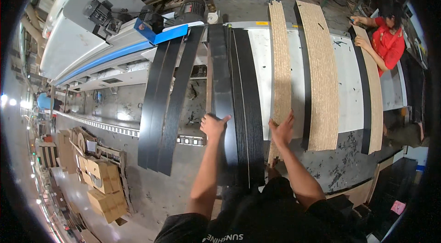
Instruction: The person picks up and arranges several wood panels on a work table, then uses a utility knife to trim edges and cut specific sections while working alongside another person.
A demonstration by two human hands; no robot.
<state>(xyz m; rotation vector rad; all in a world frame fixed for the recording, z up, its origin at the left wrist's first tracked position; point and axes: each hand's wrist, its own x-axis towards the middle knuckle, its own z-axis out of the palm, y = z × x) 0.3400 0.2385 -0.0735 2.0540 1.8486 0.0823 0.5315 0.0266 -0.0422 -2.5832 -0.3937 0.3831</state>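
My left hand (213, 126) grips the left edge of a long black board (222, 73), its thumb lying across the top face. To the right of that board lie more long black boards (248, 91) with a grained surface. My right hand (282, 131) spans a narrow stack of light wood-grain strips (281, 59) near its close end, thumb on the left side and fingers on the right. A wider stack of wood-grain strips (321, 77) with a black side lies farther right, apart from my hand.
Several black boards (167, 105) lie on the left, over a metal frame. A white machine with a blue guard (170, 34) stands beyond. At far right, a person in red (388, 43) handles another wood-grain stack (374, 100). Cardboard boxes (103, 176) sit on the left floor.
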